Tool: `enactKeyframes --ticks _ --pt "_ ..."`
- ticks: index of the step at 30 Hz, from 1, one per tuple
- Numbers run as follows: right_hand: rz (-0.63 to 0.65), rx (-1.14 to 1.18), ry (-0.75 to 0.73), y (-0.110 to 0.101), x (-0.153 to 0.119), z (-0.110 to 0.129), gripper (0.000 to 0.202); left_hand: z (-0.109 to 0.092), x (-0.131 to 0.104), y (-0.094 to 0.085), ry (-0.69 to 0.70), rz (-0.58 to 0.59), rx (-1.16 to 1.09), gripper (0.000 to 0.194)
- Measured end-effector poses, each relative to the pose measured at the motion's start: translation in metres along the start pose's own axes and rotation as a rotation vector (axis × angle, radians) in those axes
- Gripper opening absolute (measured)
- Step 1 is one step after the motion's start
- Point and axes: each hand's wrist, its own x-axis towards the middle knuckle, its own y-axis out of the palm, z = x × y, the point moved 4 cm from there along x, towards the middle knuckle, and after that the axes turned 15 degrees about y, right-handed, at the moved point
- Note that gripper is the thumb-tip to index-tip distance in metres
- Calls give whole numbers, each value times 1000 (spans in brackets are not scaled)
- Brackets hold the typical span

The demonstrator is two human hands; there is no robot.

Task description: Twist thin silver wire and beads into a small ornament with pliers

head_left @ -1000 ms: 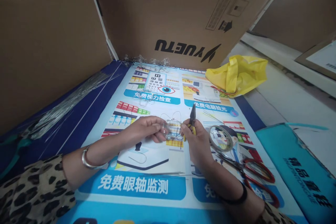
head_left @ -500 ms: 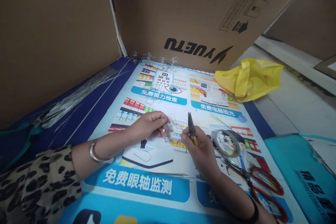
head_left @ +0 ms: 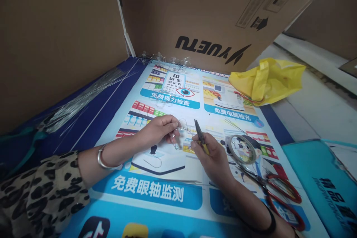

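Near the middle of the printed sheet, my left hand (head_left: 163, 129) pinches a thin wire piece with small clear beads (head_left: 182, 129). My right hand (head_left: 213, 154) is wrapped round yellow-handled pliers (head_left: 199, 132), whose dark jaws point up and away. The fingertips of my right hand are close to the right side of the wire piece; whether they grip it is too small to tell. Just right of my right hand lie a roll of clear tape or wire (head_left: 242, 149) and red-handled scissors (head_left: 283, 193).
Bundled wires (head_left: 83, 98) lie at the left beside a cardboard wall (head_left: 61, 37). Beaded wire pieces (head_left: 167, 61) sit at the back. A yellow bag (head_left: 269, 81) and a teal bag (head_left: 312, 171) are at the right.
The pliers in my right hand have tilted, their jaws now leaning further left. The view has shifted slightly. My left hand still holds the wire piece.
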Motion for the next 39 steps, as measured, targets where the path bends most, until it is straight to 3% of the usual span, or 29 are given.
enactKeyframes --ticks 14,21,24,27,32,35,39 --pt "42 432 166 0 12 -16 15 0 -2 0 -7 67 65 21" --pt "40 335 134 0 11 -11 12 1 -3 -1 -17 66 79 22" --pt "-22 216 98 -3 10 -7 12 1 -3 -2 -26 32 62 22" --pt "-177 40 -35 -9 7 1 16 0 -3 -2 -30 -2 46 22" --pt "-429 -203 -457 -10 -6 15 25 0 -3 -1 -5 -20 40 24" --pt "-392 -319 -639 2 -14 17 28 1 -4 0 16 -8 26 25" --pt "-362 -471 -721 14 -17 15 28 5 -4 0 13 26 19 24"
